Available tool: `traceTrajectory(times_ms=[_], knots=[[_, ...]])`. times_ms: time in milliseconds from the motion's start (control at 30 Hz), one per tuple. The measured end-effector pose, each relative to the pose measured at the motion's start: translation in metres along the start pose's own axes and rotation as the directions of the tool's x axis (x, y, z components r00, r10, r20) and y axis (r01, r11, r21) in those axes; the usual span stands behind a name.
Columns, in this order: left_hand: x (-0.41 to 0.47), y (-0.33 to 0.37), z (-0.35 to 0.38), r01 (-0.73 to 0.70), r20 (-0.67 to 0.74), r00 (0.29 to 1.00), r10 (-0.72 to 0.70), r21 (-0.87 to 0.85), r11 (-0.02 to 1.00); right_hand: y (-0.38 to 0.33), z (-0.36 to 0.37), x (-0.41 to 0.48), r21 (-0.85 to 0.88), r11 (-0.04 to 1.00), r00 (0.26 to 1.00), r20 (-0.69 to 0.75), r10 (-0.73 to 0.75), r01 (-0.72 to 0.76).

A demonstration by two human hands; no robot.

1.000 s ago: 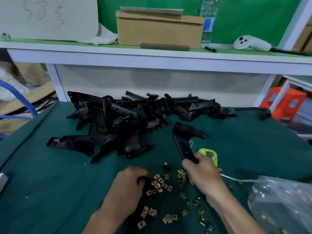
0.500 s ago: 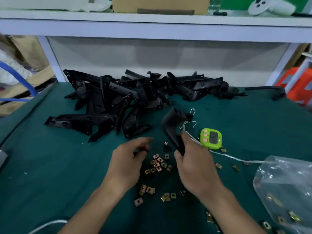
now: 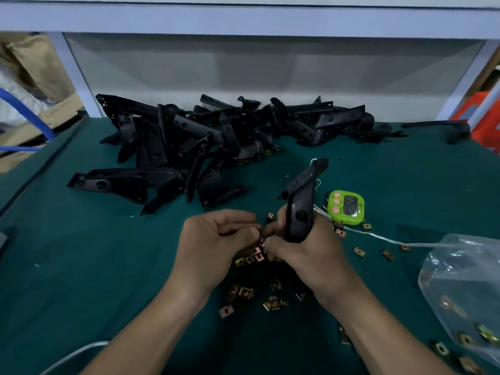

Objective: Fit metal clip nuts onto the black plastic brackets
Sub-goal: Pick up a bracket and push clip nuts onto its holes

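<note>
Head view. Nearest, a white cable (image 3: pixel 69 358) crosses the lower left corner of the green table cover (image 3: pixel 81 280). At the lower right lies a clear plastic bag (image 3: pixel 465 277) with clip nuts inside and a few more just beside it. Loose clip nuts (image 3: pixel 244 292) are scattered on the cover beneath and between the two forearms.

The left hand (image 3: pixel 216 244) has its fingers curled, with thumb and forefinger pinching a single clip nut (image 3: pixel 261 241) at the gap between the hands. The right hand (image 3: pixel 308 255) has its fingers wrapped round the lower end of a black bracket (image 3: pixel 300 209), held raised off the cover and roughly upright, its upper end leaning away to the right. The two hands nearly touch.

Just right of the held bracket sits a green timer (image 3: pixel 346 207); a white string (image 3: pixel 378 238) runs from beside it toward the bag.

Farther back, a pile of brackets (image 3: pixel 216 136) spreads across the cover, and a lone bracket (image 3: pixel 443 127) lies well apart at the far right. Behind these stands a white shelf frame (image 3: pixel 243 18), with a blue tube (image 3: pixel 24 112) at the far left.
</note>
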State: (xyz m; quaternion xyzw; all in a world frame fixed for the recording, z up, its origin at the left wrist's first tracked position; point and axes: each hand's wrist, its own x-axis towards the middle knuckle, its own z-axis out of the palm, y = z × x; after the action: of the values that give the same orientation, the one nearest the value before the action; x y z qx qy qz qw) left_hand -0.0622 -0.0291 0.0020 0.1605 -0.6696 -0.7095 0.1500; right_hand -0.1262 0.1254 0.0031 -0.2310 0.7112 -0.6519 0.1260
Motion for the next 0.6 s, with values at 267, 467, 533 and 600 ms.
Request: traceTrajectory(times_ms=[267, 467, 533, 600], knots=[[0.0001, 0.0016, -0.0004, -0.095, 0.084, 0.993, 0.079, 0.205, 0.974, 0.0079, 0.0018, -0.0001, -0.046, 0.998, 0.998, -0.059, -0.038, 0.035], [-0.0027, 0.0013, 0.0004, -0.209, 0.112, 0.978, 0.178, 0.422, 0.882, 0.0078, 0.0036, -0.0013, -0.207, 0.972, 0.987, -0.09, -0.132, 0.111], [-0.0038, 0.0014, 0.0006, -0.243, 0.11, 0.97, 0.217, 0.445, 0.862, 0.0073, 0.0047, -0.0021, -0.214, 0.969, 0.986, -0.082, -0.145, 0.125], [-0.0055, 0.0025, 0.0007, -0.282, 0.102, 0.959, 0.264, 0.454, 0.845, 0.0073, 0.0049, -0.0023, -0.188, 0.976, 0.989, -0.079, -0.126, 0.109]])
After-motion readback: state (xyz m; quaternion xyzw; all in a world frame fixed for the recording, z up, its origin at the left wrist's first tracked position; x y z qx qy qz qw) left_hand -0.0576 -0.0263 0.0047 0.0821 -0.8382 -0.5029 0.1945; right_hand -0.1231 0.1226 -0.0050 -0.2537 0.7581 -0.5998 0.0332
